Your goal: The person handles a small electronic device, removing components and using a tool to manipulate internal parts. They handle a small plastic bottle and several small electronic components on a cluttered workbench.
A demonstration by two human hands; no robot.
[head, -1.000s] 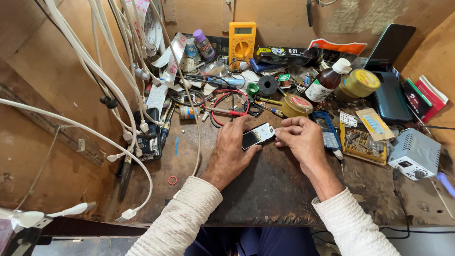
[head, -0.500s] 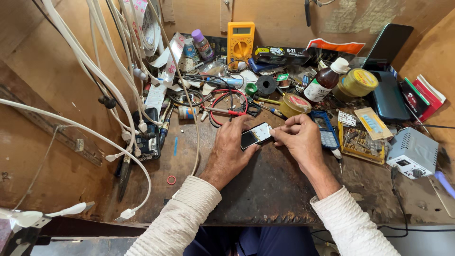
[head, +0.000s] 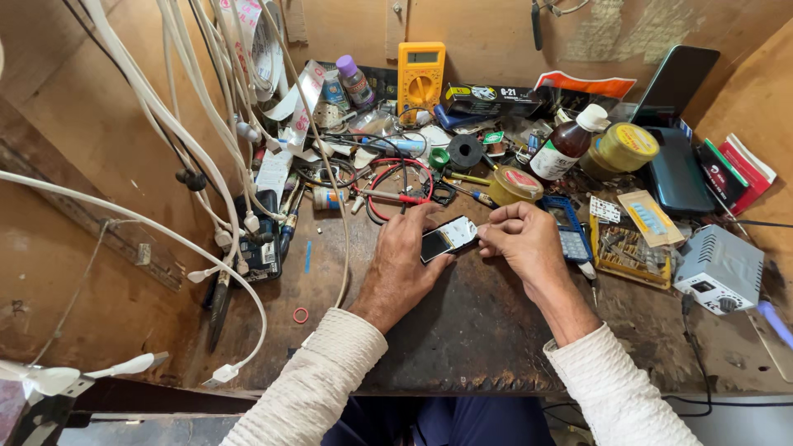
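Small phone (head: 447,239) between both hands, near lidded yellow jar (head: 628,147).

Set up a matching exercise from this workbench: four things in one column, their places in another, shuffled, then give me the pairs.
Things:
1. small phone
2. yellow multimeter
3. brown bottle with white cap
4. grey box with vents

Places:
A. at the right edge of the bench
B. leaning against the back wall
C. held between the left hand and the right hand
D. standing beside the yellow-lidded jar

Pairs: 1-C, 2-B, 3-D, 4-A
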